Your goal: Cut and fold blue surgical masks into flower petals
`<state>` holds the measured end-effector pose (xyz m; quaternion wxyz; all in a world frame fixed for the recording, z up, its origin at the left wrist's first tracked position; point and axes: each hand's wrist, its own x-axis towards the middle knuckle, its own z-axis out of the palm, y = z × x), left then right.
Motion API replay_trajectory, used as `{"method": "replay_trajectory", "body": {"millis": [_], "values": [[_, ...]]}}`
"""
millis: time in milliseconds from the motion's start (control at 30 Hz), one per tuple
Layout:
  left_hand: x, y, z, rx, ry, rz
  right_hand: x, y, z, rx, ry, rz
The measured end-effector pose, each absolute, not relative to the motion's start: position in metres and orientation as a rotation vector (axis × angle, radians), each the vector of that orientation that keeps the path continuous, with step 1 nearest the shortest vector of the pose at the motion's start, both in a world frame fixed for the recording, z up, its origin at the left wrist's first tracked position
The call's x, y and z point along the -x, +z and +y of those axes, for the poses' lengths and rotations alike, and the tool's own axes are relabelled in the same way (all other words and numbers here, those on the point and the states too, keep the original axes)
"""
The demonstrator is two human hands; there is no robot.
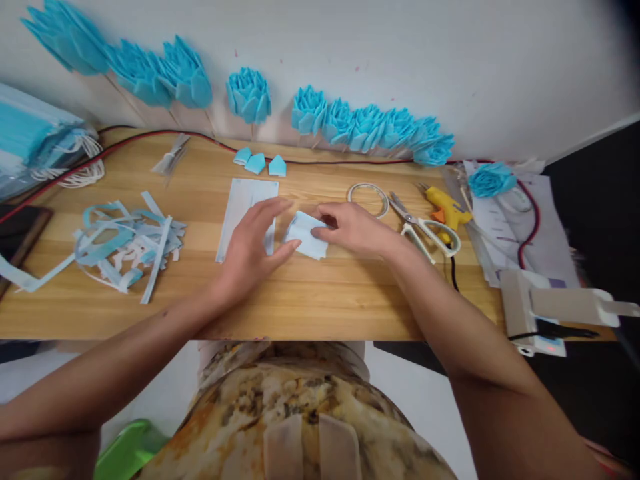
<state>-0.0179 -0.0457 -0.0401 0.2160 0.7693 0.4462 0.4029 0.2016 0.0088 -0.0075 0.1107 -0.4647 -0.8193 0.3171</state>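
A small folded piece of light-blue fabric (pixel 305 241) lies low over the wooden table between my hands. My right hand (pixel 354 228) pinches its right side between thumb and fingers. My left hand (pixel 251 243) is open, thumb and fingers spread, with the thumb tip at the piece's left edge. Partly under my left hand lies a larger flat pale-blue fabric sheet (pixel 240 200). Behind it sit several small folded blue petals (pixel 255 163). A roll of tape (pixel 369 199) and white-handled scissors (pixel 424 227) rest to the right of my right hand.
Blue fabric flowers (pixel 249 95) on sticks line the wall. Cut strips (pixel 125 243) are heaped at left, near stacked face masks (pixel 35 140). A yellow glue gun (pixel 447 208) and a white clamp-like device (pixel 533 310) are at right. A red-black cable (pixel 200 135) runs along the back.
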Motion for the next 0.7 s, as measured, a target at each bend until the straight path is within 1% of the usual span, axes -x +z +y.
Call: {"method": "replay_trajectory", "body": {"millis": [67,167,267,433,567,700], "values": [[0.017,-0.033,-0.038,-2.049,1.068,1.22,-0.2,-0.009,0.002,1.265,1.006,-2.278],[0.014,-0.021,-0.031,-2.033,0.869,1.272,-0.198,-0.014,-0.004,1.14,1.108,-2.11],[0.011,-0.013,-0.025,-2.128,0.723,1.38,-0.198,-0.019,-0.005,1.129,1.15,-2.022],[0.009,-0.022,-0.019,-2.421,0.788,1.427,-0.204,-0.022,-0.003,1.159,0.964,-2.05],[0.008,-0.036,-0.021,-2.392,0.79,1.449,-0.206,-0.026,-0.002,1.205,0.948,-2.106],[0.008,-0.039,-0.024,-2.32,0.788,1.446,-0.205,-0.029,-0.001,1.25,0.934,-2.153]]}}
